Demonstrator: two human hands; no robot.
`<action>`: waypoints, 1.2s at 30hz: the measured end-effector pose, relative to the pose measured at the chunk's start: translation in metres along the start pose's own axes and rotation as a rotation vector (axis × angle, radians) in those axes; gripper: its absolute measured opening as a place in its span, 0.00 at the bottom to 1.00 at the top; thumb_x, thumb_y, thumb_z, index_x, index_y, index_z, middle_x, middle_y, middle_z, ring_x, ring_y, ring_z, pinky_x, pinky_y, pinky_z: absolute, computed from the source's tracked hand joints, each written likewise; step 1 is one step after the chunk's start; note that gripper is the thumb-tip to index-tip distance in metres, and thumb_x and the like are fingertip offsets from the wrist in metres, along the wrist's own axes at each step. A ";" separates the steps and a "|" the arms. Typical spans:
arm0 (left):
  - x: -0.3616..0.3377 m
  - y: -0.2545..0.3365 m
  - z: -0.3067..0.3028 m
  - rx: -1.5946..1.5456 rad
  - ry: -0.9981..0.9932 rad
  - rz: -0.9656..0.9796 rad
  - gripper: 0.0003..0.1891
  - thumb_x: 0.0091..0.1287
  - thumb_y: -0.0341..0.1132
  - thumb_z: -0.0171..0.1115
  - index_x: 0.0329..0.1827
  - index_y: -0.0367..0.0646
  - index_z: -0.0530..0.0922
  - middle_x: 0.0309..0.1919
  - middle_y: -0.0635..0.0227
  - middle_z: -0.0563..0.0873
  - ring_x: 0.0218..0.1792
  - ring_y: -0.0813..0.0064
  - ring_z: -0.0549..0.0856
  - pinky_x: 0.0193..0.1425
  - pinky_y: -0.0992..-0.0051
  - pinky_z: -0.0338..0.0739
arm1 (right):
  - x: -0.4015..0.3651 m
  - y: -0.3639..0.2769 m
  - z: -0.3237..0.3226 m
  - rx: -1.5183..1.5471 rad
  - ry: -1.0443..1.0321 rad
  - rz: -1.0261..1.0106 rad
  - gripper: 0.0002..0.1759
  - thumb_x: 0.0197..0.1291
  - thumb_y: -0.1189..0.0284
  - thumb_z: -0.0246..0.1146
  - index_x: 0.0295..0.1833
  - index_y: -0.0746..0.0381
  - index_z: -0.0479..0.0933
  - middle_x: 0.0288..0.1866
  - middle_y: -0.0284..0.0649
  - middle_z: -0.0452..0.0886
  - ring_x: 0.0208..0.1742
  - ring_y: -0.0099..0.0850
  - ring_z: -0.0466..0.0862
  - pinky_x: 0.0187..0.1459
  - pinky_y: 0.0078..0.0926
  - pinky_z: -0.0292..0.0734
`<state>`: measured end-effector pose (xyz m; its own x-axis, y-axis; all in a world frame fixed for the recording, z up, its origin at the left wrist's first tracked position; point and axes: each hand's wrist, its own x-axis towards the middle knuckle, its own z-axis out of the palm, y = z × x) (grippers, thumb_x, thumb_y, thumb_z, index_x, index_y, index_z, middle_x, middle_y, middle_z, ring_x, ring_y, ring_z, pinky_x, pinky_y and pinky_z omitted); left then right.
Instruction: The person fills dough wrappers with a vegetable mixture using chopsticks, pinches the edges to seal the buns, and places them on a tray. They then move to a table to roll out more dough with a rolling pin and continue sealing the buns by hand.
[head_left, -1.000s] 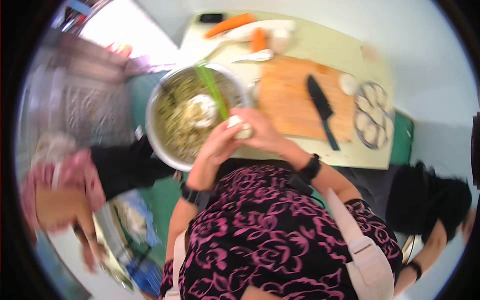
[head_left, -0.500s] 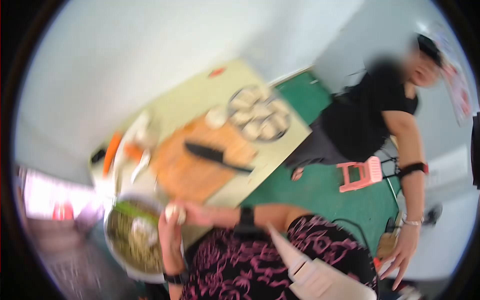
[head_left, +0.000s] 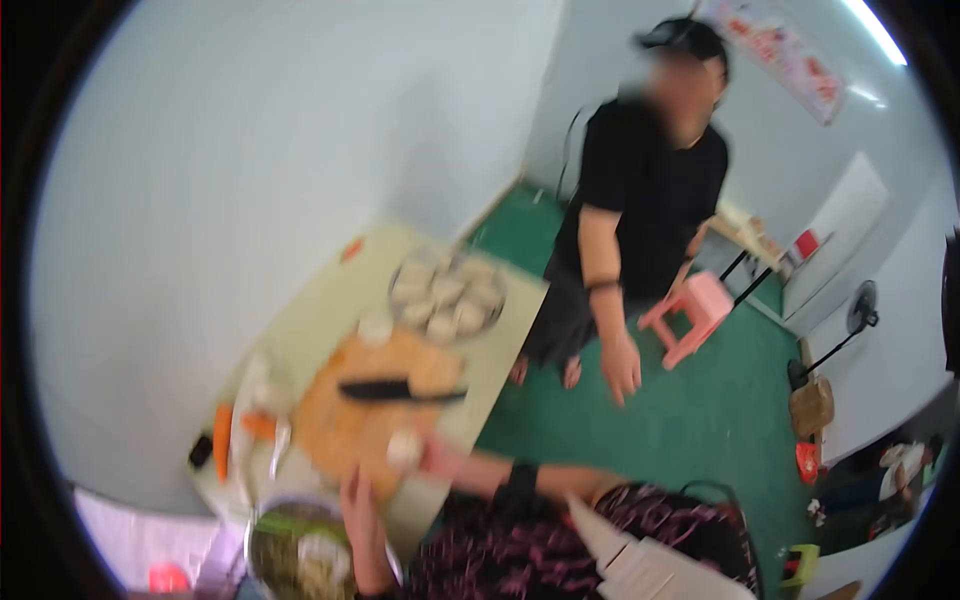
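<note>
My right hand (head_left: 436,458) is closed around a pale round dumpling (head_left: 405,450), over the near edge of the wooden cutting board (head_left: 330,410). To its left, my left hand (head_left: 362,512) has its fingers up and apart, with nothing visible in it, beside the metal bowl (head_left: 252,560). That bowl contains a chopped filling (head_left: 290,572) with a white lump and something green. A black knife (head_left: 375,390) lies across the board. Another round white piece (head_left: 375,328) rests at the board's far edge. Beyond it, a plate (head_left: 393,290) carries several dumplings (head_left: 447,291). The picture is slightly blurred.
Carrots (head_left: 222,440), a long white vegetable (head_left: 243,430) and a peeler-like tool (head_left: 281,445) lie left on the table (head_left: 500,370). A person in black (head_left: 640,190) stands beyond the table's right edge, one arm lowered, near a pink stool (head_left: 695,310).
My hands have separated; the dumpling is now in my right hand above the board. The view has swung right and up. The other person stands more upright, their arm now nearer the table.
</note>
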<state>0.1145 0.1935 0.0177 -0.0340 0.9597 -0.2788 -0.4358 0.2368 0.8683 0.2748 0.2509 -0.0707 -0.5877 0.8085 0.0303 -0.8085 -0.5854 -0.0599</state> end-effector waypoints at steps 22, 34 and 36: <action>-0.036 0.013 -0.042 -0.231 0.288 -0.177 0.22 0.65 0.39 0.50 0.59 0.37 0.63 0.53 0.62 0.71 0.50 0.70 0.72 0.52 0.70 0.67 | -0.012 -0.154 0.010 0.114 0.617 -0.503 0.25 0.60 0.56 0.50 0.51 0.67 0.62 0.51 0.47 0.68 0.52 0.42 0.70 0.54 0.38 0.69; -0.037 0.011 -0.044 -0.272 0.306 -0.169 0.21 0.64 0.39 0.52 0.57 0.38 0.65 0.49 0.64 0.73 0.47 0.71 0.74 0.51 0.70 0.68 | -0.002 -0.165 -0.006 0.003 0.685 -0.532 0.20 0.61 0.58 0.50 0.47 0.65 0.65 0.46 0.44 0.71 0.48 0.38 0.73 0.51 0.39 0.72; -0.038 0.010 -0.043 -0.277 0.321 -0.167 0.21 0.63 0.38 0.53 0.57 0.38 0.66 0.49 0.64 0.74 0.47 0.71 0.74 0.50 0.70 0.68 | 0.006 -0.162 -0.015 -0.023 0.668 -0.500 0.18 0.61 0.60 0.50 0.47 0.64 0.65 0.45 0.43 0.72 0.48 0.36 0.74 0.51 0.38 0.72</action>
<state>0.0731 0.1526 0.0197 -0.2012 0.8059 -0.5568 -0.6817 0.2930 0.6704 0.4029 0.3511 -0.0761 -0.0116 0.8421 -0.5392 -0.9640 -0.1527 -0.2177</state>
